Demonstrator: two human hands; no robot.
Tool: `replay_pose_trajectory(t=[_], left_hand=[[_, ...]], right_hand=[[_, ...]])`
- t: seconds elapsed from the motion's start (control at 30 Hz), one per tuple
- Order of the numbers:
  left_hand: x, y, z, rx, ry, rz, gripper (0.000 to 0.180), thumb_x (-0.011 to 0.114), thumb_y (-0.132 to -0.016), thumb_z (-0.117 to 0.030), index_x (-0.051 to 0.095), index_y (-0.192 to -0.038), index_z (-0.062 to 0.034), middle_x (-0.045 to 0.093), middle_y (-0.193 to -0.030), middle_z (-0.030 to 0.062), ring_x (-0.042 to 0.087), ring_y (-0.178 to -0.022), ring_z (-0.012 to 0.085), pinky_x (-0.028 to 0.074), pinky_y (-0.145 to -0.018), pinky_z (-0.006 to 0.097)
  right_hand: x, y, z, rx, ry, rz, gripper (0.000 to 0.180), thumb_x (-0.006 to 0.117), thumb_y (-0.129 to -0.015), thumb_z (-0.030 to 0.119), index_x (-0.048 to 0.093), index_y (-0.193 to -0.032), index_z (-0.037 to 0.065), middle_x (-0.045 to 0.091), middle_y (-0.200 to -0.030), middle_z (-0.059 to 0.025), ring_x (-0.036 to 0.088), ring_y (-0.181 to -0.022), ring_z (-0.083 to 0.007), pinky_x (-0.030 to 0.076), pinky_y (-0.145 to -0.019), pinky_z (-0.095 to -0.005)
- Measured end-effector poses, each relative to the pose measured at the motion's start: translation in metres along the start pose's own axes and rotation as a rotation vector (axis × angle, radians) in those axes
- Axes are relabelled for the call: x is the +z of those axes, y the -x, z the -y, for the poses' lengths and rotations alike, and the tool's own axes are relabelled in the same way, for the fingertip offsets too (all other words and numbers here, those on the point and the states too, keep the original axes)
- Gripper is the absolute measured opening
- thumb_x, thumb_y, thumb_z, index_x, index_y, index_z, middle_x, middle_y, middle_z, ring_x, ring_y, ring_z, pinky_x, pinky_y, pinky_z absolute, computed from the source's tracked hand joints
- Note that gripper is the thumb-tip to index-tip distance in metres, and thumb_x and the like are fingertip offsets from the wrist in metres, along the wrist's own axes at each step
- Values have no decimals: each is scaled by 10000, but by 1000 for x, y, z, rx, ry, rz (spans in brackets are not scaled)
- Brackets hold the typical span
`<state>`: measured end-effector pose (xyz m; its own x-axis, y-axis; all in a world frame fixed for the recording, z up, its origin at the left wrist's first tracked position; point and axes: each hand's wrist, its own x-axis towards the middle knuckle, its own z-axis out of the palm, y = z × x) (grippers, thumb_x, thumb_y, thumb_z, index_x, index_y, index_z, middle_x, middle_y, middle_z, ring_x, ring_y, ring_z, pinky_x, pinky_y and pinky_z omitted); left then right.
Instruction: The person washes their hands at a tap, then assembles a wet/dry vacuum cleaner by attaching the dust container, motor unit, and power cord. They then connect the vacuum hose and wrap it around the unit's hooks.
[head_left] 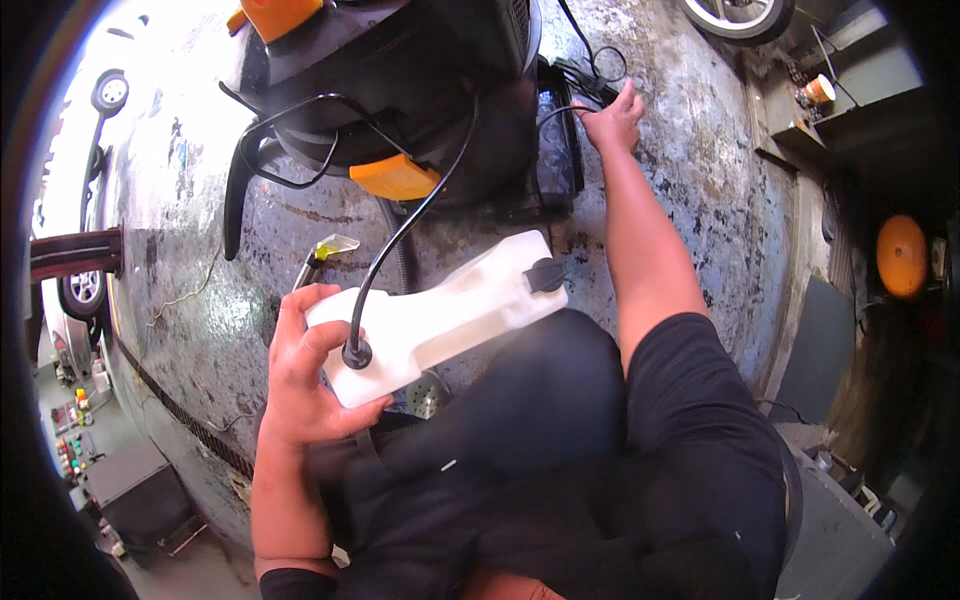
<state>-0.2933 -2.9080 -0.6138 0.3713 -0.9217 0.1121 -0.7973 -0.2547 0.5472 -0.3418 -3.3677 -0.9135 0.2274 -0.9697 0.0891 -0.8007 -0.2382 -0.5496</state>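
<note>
My left hand [300, 365] grips one end of a white plastic tank [450, 300], fingers on top and thumb below. A black hose [410, 215] runs from a black fitting on that end up toward a large black and orange machine [400, 130], which looks like a wet vacuum cleaner. At the tank's other end is a black cap [545, 275]. Farther off, my right hand [614, 120] reaches beside the machine, thumb and fingers around a bundle of black cable [592, 88]; part of the bundle is hidden by the hand.
A metal wand with a clear nozzle [335, 245] lies beyond the tank. The floor [690, 180] is worn and stained. At the far right stands a wheel [740, 15]; shelving holds an orange cup [818, 90]. A red lift arm [75, 254] juts in at left.
</note>
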Motion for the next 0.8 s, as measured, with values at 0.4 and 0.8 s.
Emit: replay_pose_trajectory(t=[0.4, 0.8], left_hand=[[-7, 4, -16, -10, -49, -125, 683, 897, -532, -359, 652, -1106, -80, 550, -1207, 245, 525, -1158, 412, 453, -969, 519], [116, -84, -53, -18, 211, -547, 746, 903, -635, -323, 541, -1251, -107, 417, -1298, 222, 415, -1273, 388, 371, -1084, 512]], right_hand=[[-108, -49, -63, -235, 207, 344, 425, 722, -877, 539, 760, -1125, 196, 651, -1240, -84, 539, -1256, -277, 359, -1082, -564], [-427, 33, -89, -56, -388, 273, 155, 690, -969, 224, 629, -930, 87, 495, -693, 75, 437, -594, -42, 333, -547, -241]])
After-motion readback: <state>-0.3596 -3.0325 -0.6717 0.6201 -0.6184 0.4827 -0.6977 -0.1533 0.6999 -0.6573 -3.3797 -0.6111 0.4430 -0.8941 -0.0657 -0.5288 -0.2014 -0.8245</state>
